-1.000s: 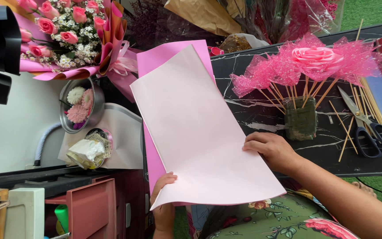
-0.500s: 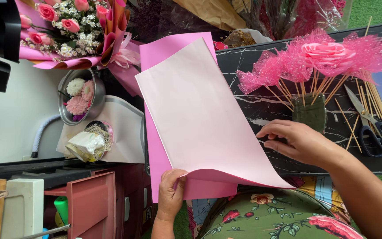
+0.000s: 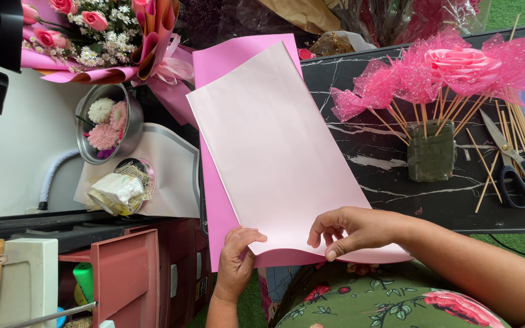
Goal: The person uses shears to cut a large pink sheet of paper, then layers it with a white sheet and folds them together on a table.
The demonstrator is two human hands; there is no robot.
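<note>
Hands at the near edge of two stacked sheets of wrapping paper: the left hand [image 3: 238, 258] curls over the near left corner, thumb on top and fingers tucked under, clamped on both the pale pink rectangular sheet [image 3: 281, 152] and the deeper pink sheet [image 3: 217, 200] beneath it; the right hand [image 3: 360, 231] rests on the pale sheet's near edge just beside the left, fingers bent together and fingertips pressing the paper down, though whether it pinches the edge cannot be told; the sheets run from the person's lap, over a green floral-print garment [image 3: 384, 304], to the far side, overlapping the left end of a black marble-patterned table [image 3: 384, 164]; on the table to the right, a green foam block [image 3: 431, 159] holds wooden sticks topped with bright pink netting and a pink fabric rose [image 3: 457, 61]; black-handled scissors [image 3: 521, 173] lie at the far right; to the far left, a bouquet of pink roses in pink wrapping [image 3: 92, 30]; below it, a round metal bowl of pink and white flower heads [image 3: 107, 124]; near left, a dull red plastic drawer unit [image 3: 132, 273].
</note>
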